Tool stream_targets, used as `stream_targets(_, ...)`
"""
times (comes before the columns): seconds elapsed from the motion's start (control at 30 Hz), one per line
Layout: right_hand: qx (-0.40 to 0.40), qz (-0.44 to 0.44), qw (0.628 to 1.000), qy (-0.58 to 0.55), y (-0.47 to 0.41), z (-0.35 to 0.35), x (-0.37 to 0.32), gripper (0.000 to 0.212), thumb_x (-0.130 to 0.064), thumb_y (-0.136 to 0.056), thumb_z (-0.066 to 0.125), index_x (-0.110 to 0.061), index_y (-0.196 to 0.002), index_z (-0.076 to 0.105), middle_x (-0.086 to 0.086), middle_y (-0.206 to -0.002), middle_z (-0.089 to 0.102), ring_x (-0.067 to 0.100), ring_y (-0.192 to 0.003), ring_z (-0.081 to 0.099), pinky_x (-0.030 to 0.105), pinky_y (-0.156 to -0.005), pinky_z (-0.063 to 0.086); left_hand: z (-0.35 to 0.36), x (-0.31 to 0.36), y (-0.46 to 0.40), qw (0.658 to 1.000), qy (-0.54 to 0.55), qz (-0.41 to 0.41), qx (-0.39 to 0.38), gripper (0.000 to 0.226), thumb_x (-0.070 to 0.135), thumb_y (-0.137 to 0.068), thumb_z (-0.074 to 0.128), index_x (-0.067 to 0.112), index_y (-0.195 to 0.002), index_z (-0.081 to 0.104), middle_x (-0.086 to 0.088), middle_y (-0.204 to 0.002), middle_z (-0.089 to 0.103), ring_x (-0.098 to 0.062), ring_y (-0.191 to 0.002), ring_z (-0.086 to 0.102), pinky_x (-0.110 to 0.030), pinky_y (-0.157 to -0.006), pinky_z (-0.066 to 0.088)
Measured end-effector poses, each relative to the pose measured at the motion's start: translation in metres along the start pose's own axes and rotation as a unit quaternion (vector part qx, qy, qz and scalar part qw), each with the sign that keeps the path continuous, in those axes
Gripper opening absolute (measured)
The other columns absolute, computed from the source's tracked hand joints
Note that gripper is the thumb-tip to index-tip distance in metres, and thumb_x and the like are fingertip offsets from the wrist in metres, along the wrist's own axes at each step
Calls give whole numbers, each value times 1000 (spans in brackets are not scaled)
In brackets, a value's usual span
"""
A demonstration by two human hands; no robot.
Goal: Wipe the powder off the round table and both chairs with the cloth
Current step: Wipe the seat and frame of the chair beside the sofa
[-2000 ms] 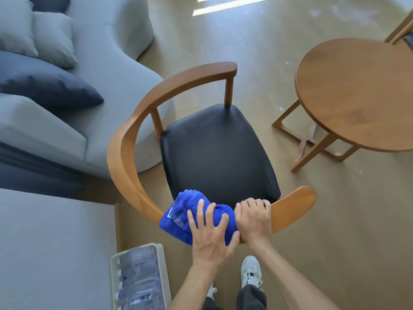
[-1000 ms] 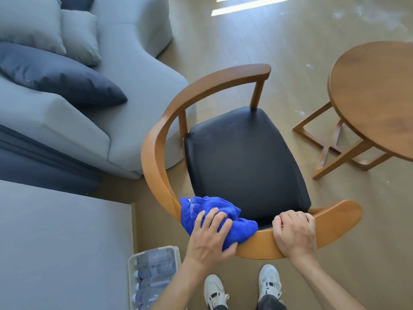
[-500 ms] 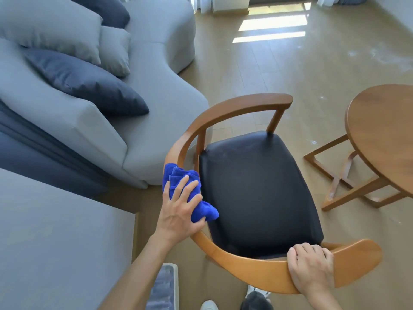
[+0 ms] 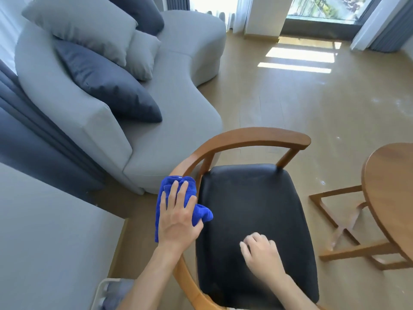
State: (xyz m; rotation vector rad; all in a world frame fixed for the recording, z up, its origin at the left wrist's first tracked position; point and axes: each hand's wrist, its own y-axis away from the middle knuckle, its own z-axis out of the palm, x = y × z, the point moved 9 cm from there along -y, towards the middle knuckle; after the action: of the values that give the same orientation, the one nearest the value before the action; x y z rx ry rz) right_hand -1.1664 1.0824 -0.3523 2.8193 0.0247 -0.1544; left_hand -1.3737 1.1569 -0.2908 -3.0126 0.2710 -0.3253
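1. The blue cloth [image 4: 181, 198] lies bunched on the left stretch of the chair's curved wooden rail [image 4: 243, 136]; my left hand [image 4: 176, 222] presses it flat, fingers straight.
2. My right hand [image 4: 261, 253] hovers blurred over the black seat [image 4: 252, 211], fingers loosely curled, holding nothing.
3. Risk: the loose end of the cloth hangs toward the seat; I judge it may drop powder there.
4. Risk: on a narrow rail, the cloth may slide off sideways.
5. The grey sofa [image 4: 169, 121] stands close behind the rail and crowds my stroke.
6. The round table [image 4: 391, 198] stands to the right, apart from the chair.
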Motion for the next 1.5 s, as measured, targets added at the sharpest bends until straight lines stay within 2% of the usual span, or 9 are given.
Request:
stream_targets(0.07,26,-64,997,-45,-69,-26,-33,29,-33,-97,46,-22,-121,60,-6,-129,53,15,-116,51,31,-93,41,2,2,-1,1000,-12,-5,4,55,32,-58,85,14,-106,67,-15,-142,48,-38,-136,38,-55,-111,27)
stream_targets(0.13,76,-99,989,-75,-132,-54,-60,43,-29,-98,41,-19,-140,43,0,-150,34,20,-136,33,34,-106,31,4,4,0,1000,-16,-10,10,56,32,-59,84,13,-109,66,-15,-143,48,-38,-137,36,-56,-111,27)
stream_targets(0.27,85,-146,985,-42,-225,-85,-95,52,-32,-99,38,-24,-150,26,4,-160,12,27,-147,8,43,-117,12,7,3,-1,999,-16,-18,33,56,32,-59,82,14,-110,66,-14,-144,46,-37,-139,32,-59,-112,24)
stream_targets(0.5,40,-193,980,19,-284,-57,-102,56,-53,-100,20,-32,-152,18,0,-162,6,23,-149,-5,49,-118,-4,12,-5,-26,995,-36,-86,40,62,31,-59,83,12,-116,66,-17,-144,46,-43,-137,32,-67,-106,27)
stream_targets(0.73,66,-285,956,14,-281,-66,-89,51,-33,-102,29,-30,-152,19,-3,-162,12,20,-149,3,41,-117,5,31,-15,-86,991,-40,-126,-11,70,33,-57,84,12,-120,61,-17,-141,46,-44,-131,39,-65,-96,36)
stream_targets(0.97,11,-304,937,-169,-301,-84,-60,56,-1,-94,39,-21,-147,38,-7,-158,27,8,-146,15,24,-112,11,80,14,-162,994,-5,-77,-72,72,35,-63,79,15,-126,52,-9,-151,32,-34,-142,21,-59,-110,26)
stream_targets(1.07,-1,-290,931,-223,-307,-86,-54,61,7,-89,38,-18,-144,43,-6,-155,32,8,-145,18,24,-111,12,84,22,-164,995,-39,-44,-81,69,21,-52,85,12,-115,60,-13,-142,44,-40,-134,36,-61,-103,37)
stream_targets(1.33,-16,-285,924,-253,-310,-85,-52,57,6,-90,36,-16,-141,48,-8,-153,37,8,-144,23,25,-110,16,52,-11,-135,992,-35,-100,-71,69,16,-43,86,8,-108,63,-18,-129,54,-45,-113,53,-55,-81,50)
stream_targets(1.5,-71,-156,869,-464,-322,-89,-36,46,-9,-98,36,-21,-140,49,-4,-145,46,9,-133,38,19,-107,24,61,-11,-166,991,58,-102,-57,61,19,-58,81,14,-113,56,-8,-137,45,-34,-119,46,-48,-89,45)
